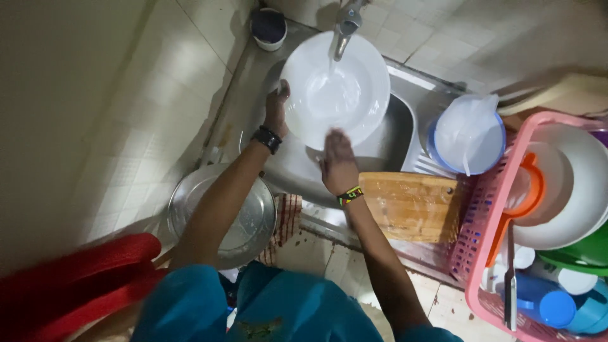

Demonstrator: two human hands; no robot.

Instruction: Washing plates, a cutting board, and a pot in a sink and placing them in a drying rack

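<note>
Both bare forearms extend from six o'clock toward twelve o'clock. Left hand (277, 109), at about eleven o'clock, fingers curled in a grip, palm turned inward; a dark band circles its wrist. Right hand (337, 159), near centre, lies flat with fingers together, a coloured band at its wrist.

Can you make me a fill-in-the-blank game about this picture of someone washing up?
1. Water runs from the tap onto a white ____.
2. The left hand holds the plate's rim, and a black ____ sits on that wrist.
3. The wooden board lies just left of a ____ basket.
4. The right hand touches the plate's ____ edge.

Missing words: plate; band; pink; lower
</note>
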